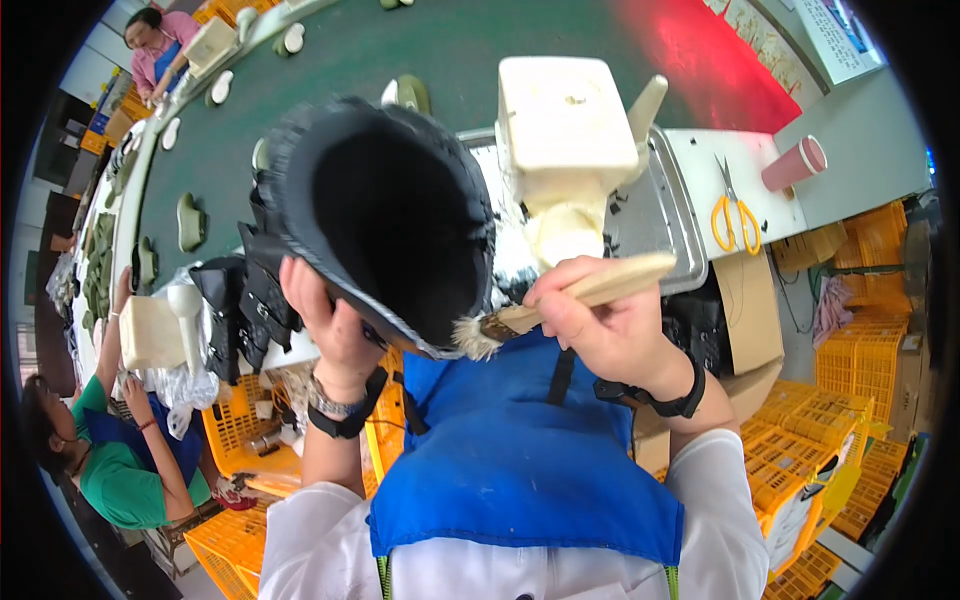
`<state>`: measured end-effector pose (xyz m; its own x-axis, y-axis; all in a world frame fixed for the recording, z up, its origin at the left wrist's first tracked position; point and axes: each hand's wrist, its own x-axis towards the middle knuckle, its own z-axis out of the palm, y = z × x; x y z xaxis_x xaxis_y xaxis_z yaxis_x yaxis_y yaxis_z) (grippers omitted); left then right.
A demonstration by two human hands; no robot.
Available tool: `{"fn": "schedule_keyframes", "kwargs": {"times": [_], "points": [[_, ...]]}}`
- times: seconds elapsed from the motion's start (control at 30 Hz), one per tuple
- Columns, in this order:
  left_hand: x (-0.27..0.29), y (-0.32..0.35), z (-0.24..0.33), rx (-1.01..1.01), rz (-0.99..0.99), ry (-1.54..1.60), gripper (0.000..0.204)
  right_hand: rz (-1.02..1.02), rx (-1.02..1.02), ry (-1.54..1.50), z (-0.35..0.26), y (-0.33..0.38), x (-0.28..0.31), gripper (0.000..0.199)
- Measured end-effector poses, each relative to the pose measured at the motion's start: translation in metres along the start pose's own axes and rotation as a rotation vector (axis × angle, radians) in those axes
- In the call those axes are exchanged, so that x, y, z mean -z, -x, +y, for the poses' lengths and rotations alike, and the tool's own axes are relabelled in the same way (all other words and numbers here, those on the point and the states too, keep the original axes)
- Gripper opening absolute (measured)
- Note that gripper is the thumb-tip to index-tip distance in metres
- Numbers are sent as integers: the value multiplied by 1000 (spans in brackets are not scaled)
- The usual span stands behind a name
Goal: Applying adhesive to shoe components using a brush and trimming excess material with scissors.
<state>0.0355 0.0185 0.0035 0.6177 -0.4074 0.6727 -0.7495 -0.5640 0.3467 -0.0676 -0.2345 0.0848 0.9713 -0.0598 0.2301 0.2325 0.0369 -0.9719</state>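
Head view showed you close over your own blue apron (pixel 520 460), with both hands raised just above it. Your left hand (pixel 325 325) was clenched on the lower edge of the black boot upper (pixel 385 215), thumb and fingers pinching the rim so that its dark opening faced you. Your right hand (pixel 600 320) was wrapped firmly round the wooden handle of the brush (pixel 560 300), and the pale bristles touched the boot upper's rim at its lower right, just beside your left thumb.

To have done this stroke well, I judge you needed to keep the rim pinched taut while the bristles ran along the edge only, not into the lining. A short, light pass would have kept whatever the brush carried off the outer face. Your grip sat far up the handle; choking nearer the bristles would likely have steadied the tip.

Beyond the hands, a cream block-shaped stand (pixel 565 130) stood on the metal tray (pixel 670 200) near the counter's front edge. Yellow-handled scissors (pixel 735 215) and a pink cup (pixel 795 162) lay toward the counter's right end. More black boot pieces (pixel 245 300) were heaped at the left. Farther off ran the green conveyor belt (pixel 330 70), where a co-worker in green (pixel 115 470) and another in pink (pixel 160 45) worked.
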Motion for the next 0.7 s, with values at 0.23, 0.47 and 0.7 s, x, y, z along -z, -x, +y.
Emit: {"fn": "schedule_keyframes", "kwargs": {"times": [0.23, 0.47, 0.7], "points": [[11, -30, 21, -276, -6, -127, 61, 48, 524, 502, 6, -18, 15, 7], [30, -79, 21, 243, -128, 401, 91, 512, 271, 8, 2, 7, 53, 14], [-8, -107, -25, 834, -78, 948, 61, 703, 105, 63, 20, 47, 96, 18]]}}
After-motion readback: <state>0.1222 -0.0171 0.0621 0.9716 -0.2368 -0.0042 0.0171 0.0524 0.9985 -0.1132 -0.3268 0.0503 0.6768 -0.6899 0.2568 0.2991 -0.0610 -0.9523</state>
